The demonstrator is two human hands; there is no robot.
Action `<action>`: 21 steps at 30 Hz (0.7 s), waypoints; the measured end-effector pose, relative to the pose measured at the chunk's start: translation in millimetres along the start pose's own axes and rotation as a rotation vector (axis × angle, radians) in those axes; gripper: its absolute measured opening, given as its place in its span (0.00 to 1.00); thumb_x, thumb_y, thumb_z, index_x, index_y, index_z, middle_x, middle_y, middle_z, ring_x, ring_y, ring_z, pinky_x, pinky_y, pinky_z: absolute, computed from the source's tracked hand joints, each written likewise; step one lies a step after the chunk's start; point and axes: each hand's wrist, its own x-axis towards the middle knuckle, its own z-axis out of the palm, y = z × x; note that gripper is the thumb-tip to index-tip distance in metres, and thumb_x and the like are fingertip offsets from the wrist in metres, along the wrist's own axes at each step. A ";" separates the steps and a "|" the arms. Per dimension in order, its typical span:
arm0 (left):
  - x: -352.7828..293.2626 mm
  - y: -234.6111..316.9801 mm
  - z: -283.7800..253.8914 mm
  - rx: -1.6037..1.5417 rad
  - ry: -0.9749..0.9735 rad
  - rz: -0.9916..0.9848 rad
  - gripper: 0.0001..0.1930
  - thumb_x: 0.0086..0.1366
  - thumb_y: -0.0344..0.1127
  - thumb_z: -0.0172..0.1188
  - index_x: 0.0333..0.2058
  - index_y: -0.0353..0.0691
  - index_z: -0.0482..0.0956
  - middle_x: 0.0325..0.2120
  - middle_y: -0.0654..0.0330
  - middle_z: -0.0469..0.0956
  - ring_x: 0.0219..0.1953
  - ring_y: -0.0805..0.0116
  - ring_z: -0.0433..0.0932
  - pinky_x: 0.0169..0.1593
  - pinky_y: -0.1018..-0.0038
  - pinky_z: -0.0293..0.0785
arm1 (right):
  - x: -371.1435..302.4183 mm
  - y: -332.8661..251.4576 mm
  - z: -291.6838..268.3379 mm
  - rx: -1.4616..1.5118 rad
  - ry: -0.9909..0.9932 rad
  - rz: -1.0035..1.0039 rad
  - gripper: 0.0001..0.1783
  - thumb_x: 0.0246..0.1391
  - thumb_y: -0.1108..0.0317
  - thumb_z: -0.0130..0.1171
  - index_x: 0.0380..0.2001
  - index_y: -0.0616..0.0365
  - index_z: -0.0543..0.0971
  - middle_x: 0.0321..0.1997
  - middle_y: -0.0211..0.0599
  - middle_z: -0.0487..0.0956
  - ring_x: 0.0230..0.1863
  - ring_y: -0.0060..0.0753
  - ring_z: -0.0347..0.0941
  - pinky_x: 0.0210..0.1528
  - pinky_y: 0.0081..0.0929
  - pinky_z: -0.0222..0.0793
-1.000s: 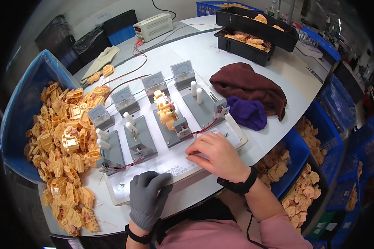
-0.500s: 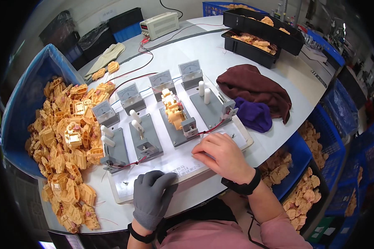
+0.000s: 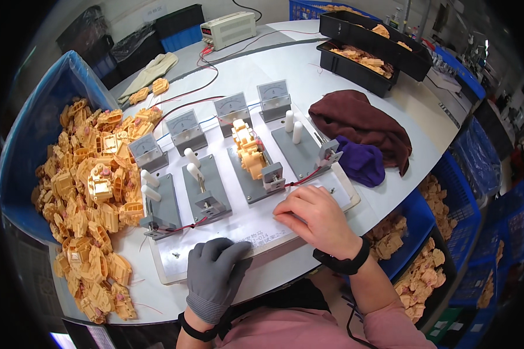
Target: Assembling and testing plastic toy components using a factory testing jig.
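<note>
Both my hands rest along the near edge of a white test board. My left hand, in a grey glove, lies at its front edge with loosely bent fingers, open and holding nothing. Bare, with a dark band at the wrist, my right hand rests farther right, fingers loosely curved and apart from the thumb, holding nothing. Beyond it, a tan plastic motor housing sits on the third grey fixture from the left. The other fixtures show bare white pegs. Analog meters stand behind them.
At left, a blue-lined bin spills tan housings onto the table. A power supply and black trays stand at the back. Brown cloth and purple cloth lie right. Blue crates of housings sit below.
The view has shifted slightly, so the board and fixtures appear a little displaced. Both hands keep their places at the board's edge, and the housing stays on its fixture.
</note>
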 end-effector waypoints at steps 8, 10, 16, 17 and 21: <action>0.1 -0.1 0.3 0.008 0.004 0.003 0.16 0.57 0.34 0.71 0.45 0.49 0.84 0.37 0.60 0.79 0.38 0.57 0.75 0.44 0.64 0.69 | 0.1 0.7 1.1 -0.007 0.000 0.001 0.05 0.55 0.66 0.67 0.33 0.52 0.83 0.35 0.28 0.78 0.42 0.36 0.76 0.47 0.34 0.67; 0.1 0.1 0.1 0.011 0.003 0.000 0.16 0.57 0.34 0.71 0.45 0.50 0.84 0.37 0.60 0.79 0.37 0.57 0.75 0.44 0.64 0.69 | 0.2 0.5 1.0 -0.011 0.002 0.001 0.05 0.55 0.66 0.67 0.33 0.52 0.83 0.35 0.28 0.78 0.42 0.36 0.76 0.46 0.34 0.67; -0.6 -0.8 1.3 0.011 0.005 -0.005 0.16 0.58 0.34 0.71 0.46 0.50 0.84 0.37 0.60 0.79 0.37 0.57 0.74 0.44 0.64 0.69 | 0.6 -0.7 0.4 -0.016 0.000 0.000 0.05 0.55 0.66 0.67 0.33 0.52 0.83 0.35 0.29 0.78 0.41 0.37 0.75 0.46 0.34 0.67; -0.6 -0.6 1.2 0.010 0.004 -0.007 0.16 0.57 0.34 0.71 0.46 0.50 0.84 0.37 0.60 0.79 0.37 0.57 0.74 0.44 0.64 0.69 | 0.4 -0.7 0.5 -0.018 -0.002 0.003 0.05 0.55 0.66 0.67 0.33 0.52 0.83 0.35 0.29 0.78 0.41 0.37 0.75 0.46 0.34 0.67; -0.4 -0.3 0.8 0.011 0.001 -0.006 0.16 0.57 0.34 0.71 0.46 0.49 0.84 0.37 0.60 0.79 0.38 0.57 0.74 0.44 0.64 0.69 | 0.4 -0.6 0.4 -0.017 -0.003 0.006 0.05 0.55 0.66 0.67 0.33 0.53 0.83 0.35 0.29 0.78 0.41 0.37 0.75 0.46 0.35 0.67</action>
